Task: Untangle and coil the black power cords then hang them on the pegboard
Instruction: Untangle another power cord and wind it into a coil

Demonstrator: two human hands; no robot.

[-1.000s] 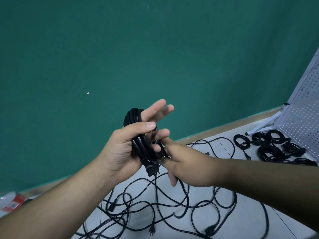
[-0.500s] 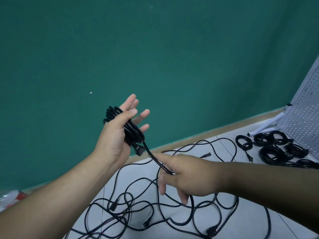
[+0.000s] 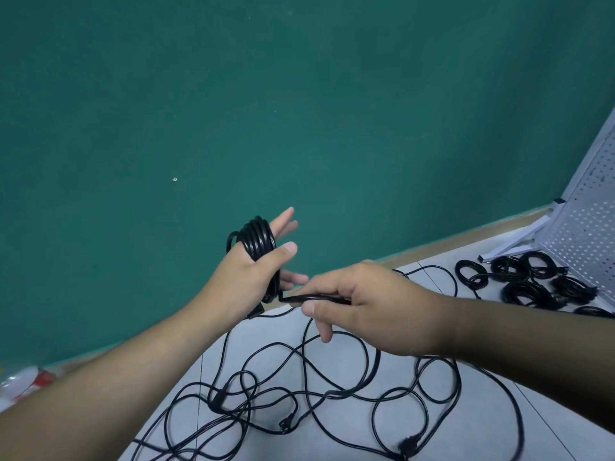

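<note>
In the middle of the frame the left hand (image 3: 253,277) is raised in front of the green wall (image 3: 299,111) with its fingers stretched out and a coil of black cord (image 3: 258,239) wound round the palm and back of the hand; the thumb folds over the loops and presses them in place. From the bottom of the coil a free stretch of cord (image 3: 316,297) runs rightward into the right hand (image 3: 369,304), which pinches it between thumb and curled fingers, just beside the left hand. Below both hands, in the lower half of the frame, a tangle of loose black cords (image 3: 299,377) sprawls over the pale floor (image 3: 482,437) in overlapping loops, with plugs showing among them. At the right edge a white pegboard (image 3: 585,234) leans at an angle, and at its foot lie several finished coils (image 3: 532,281) – bunched together on the floor, well apart from the tangle. A blurred red-and-white object (image 3: 26,387) sits at the lower left edge.
</note>
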